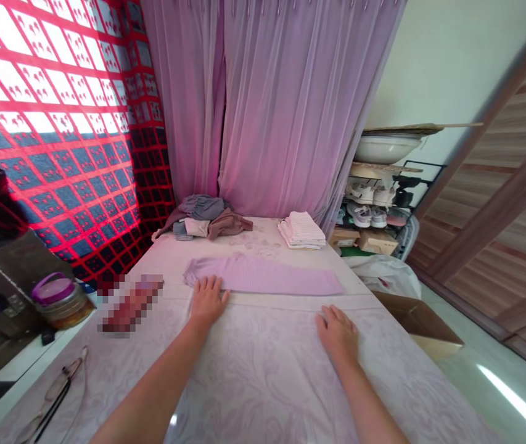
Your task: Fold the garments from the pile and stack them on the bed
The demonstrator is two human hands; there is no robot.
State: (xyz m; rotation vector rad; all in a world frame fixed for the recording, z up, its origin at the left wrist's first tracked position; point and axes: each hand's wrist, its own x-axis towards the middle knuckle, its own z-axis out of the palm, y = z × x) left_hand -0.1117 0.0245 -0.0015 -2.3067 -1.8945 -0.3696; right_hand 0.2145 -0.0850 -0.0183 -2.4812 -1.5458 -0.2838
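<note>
No words, brands or numbers can be read anywhere in this view. The cardboard boxes [359, 242] under the shoe rack [369, 197] may carry small printing, though it seems too blurred to tell, and a pixelated patch [132, 303] on the bed [263, 382] hides whatever lies there.

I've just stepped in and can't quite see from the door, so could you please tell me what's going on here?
A person is working with bare hands at a bed. Their left hand rests on a long lilac knit garment, while their right hand lies flat on the patterned bed sheet. A stack of folded white cloths and a heap of clothes sit farther along.
</note>
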